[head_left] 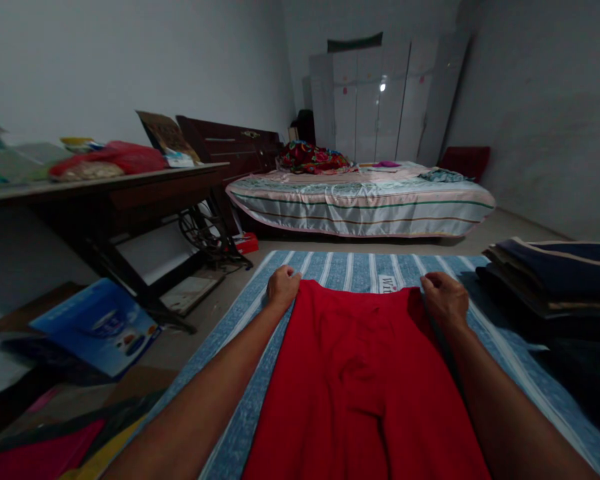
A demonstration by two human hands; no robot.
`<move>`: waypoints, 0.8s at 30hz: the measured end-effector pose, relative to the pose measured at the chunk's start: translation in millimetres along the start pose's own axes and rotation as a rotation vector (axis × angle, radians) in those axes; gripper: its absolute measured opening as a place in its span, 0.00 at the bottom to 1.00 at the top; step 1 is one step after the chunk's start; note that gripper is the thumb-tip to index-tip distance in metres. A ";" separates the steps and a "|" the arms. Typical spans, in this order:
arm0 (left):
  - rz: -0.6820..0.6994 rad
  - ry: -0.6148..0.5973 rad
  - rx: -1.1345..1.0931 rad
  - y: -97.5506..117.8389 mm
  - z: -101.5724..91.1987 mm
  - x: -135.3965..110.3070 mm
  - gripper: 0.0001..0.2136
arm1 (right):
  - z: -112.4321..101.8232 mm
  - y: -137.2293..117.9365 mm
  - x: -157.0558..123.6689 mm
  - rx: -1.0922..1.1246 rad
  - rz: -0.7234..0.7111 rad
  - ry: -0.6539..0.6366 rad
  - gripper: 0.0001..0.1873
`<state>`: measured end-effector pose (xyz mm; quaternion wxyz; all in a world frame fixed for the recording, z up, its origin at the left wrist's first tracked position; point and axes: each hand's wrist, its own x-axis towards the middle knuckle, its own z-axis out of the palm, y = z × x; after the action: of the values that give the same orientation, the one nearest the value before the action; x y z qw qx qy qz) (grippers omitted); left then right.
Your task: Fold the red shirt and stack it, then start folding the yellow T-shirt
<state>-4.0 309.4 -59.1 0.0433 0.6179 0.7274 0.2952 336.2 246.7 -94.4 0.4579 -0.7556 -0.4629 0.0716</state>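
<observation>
Red pants lie spread out in front of me, waistband at the far end and legs running toward me. A few wrinkles show around the middle, and the lower legs leave the bottom of the view. With fingers closed, my left hand pinches the left corner of the waistband. At the opposite corner, my right hand grips the waistband between thumb and fingers. Beneath the pants is a blue and white striped cloth with some printed lettering beyond the waistband.
A stack of folded dark clothes sits at the right. To the left stands a sewing machine table carrying bags, with a blue box below. A bed and a white wardrobe are farther back.
</observation>
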 end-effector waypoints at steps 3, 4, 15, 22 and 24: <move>0.154 -0.054 0.074 0.9 -7.7 -15.5 0.09 | -2.4 -8.8 2.1 0.159 -0.021 -0.089 0.17; 0.228 -0.085 0.090 1.5 -8.6 -22.7 0.09 | -2.3 -13.6 1.3 0.207 -0.036 -0.144 0.17; 0.328 -0.461 0.336 0.4 -3.1 -72.6 0.27 | 22.3 -65.9 -41.7 -0.037 -0.295 -0.760 0.15; 0.395 -0.420 0.403 -1.6 -2.7 -74.7 0.28 | 16.9 -67.7 -41.5 0.121 -0.239 -0.851 0.08; 0.426 -0.398 0.403 -2.3 -1.6 -74.7 0.28 | 14.3 -65.0 -38.5 0.188 -0.173 -0.869 0.08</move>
<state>10.7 239.6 -81.5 -0.0012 0.7974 0.6031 0.0221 265.8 236.1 -65.4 0.2922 -0.5690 -0.6651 0.3853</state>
